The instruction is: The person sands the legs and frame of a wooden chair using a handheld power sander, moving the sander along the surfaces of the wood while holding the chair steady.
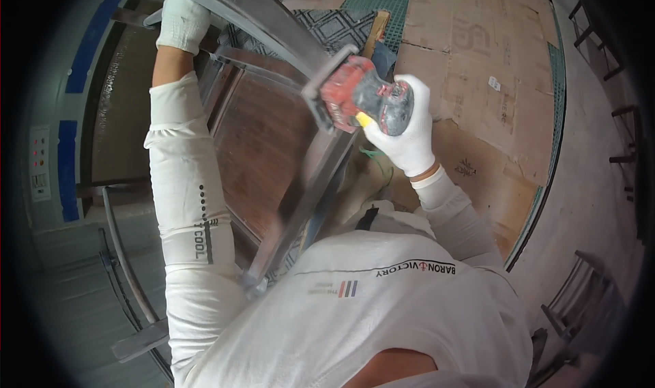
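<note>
My right hand (413, 132), in a white glove, is closed round the dark grip of a red-and-black power sander (349, 91). Its flat pad stands on edge against a dark wooden chair frame (263, 23), at the end of a long curved piece. At the upper left my left hand (183, 23), also gloved, is closed on part of the same chair, its fingertips mostly hidden. Below the curved piece lies the chair's brown wooden panel (256, 146), framed by dark rails. Dust coats the sander and the wood.
Flattened cardboard (477, 74) covers the floor to the right, beside a patterned mat (334, 30). A grey cabinet with a control panel (40, 164) stands at the left. Dark wooden chair pieces (580, 296) stand along the right side. A thin green strand (372, 154) hangs under the sander.
</note>
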The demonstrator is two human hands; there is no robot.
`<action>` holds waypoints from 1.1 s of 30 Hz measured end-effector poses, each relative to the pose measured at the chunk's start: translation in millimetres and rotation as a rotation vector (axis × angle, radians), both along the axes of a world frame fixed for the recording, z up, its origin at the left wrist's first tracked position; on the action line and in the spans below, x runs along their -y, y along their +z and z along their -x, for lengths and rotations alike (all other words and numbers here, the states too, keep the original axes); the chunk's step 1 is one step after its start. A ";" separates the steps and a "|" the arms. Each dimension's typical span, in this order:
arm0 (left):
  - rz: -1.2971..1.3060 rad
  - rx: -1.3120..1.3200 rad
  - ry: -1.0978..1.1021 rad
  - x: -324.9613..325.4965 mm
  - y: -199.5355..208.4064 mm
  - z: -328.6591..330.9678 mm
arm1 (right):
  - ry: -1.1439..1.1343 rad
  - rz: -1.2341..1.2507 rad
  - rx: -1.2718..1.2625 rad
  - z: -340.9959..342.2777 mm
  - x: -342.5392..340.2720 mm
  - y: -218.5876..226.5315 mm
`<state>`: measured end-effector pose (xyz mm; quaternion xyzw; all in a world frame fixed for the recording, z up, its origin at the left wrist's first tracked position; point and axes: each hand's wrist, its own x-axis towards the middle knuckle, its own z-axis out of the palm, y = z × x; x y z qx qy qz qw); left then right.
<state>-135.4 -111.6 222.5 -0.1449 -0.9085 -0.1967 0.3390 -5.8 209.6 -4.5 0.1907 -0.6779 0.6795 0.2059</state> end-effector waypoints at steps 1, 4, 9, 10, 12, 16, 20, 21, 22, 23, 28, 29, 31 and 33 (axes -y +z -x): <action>-0.181 0.017 -0.012 -0.5 -4.6 3.6 | -0.010 0.021 0.090 -4.4 0.6 -18.9; -0.456 0.123 -0.175 -23.3 0.6 -15.3 | -0.018 0.063 0.213 -7.2 3.7 -45.4; -0.265 0.088 -0.022 -25.2 11.7 -27.3 | 0.017 0.048 -0.007 -6.3 9.2 11.4; -0.679 0.158 -0.120 -51.8 12.6 -34.8 | -0.002 0.021 -0.037 -7.1 9.5 13.7; -0.452 0.106 -0.143 -10.1 13.1 -9.9 | -0.016 0.018 -0.030 -13.6 10.8 1.7; -0.598 0.150 -0.190 -54.4 13.0 -22.1 | -0.031 0.101 0.274 -20.4 8.3 -62.3; -0.611 0.192 -0.230 -24.3 19.1 -16.6 | -0.040 0.077 0.253 -22.9 11.2 -57.1; -0.579 0.189 -0.219 -22.4 18.4 -14.6 | -0.055 0.045 0.179 -20.5 10.0 -47.3; -0.546 0.182 -0.206 -17.3 15.7 -14.0 | -0.012 0.065 0.153 -20.2 10.0 -36.6; -0.501 0.178 -0.189 -13.8 17.6 -14.8 | 0.005 0.065 0.133 -19.6 10.1 -23.5; -0.126 0.120 -0.065 -0.8 27.6 -10.8 | -0.054 0.045 0.154 -23.6 10.9 -47.0; -0.020 0.100 -0.032 2.1 30.3 -9.4 | -0.016 0.115 0.281 -26.6 10.9 -60.5; 0.239 0.059 0.048 11.2 33.2 -5.3 | -0.001 0.140 0.338 -23.8 10.0 -89.1; 0.533 0.018 0.159 24.0 35.1 -5.6 | 0.019 0.110 0.361 -23.3 7.4 -91.8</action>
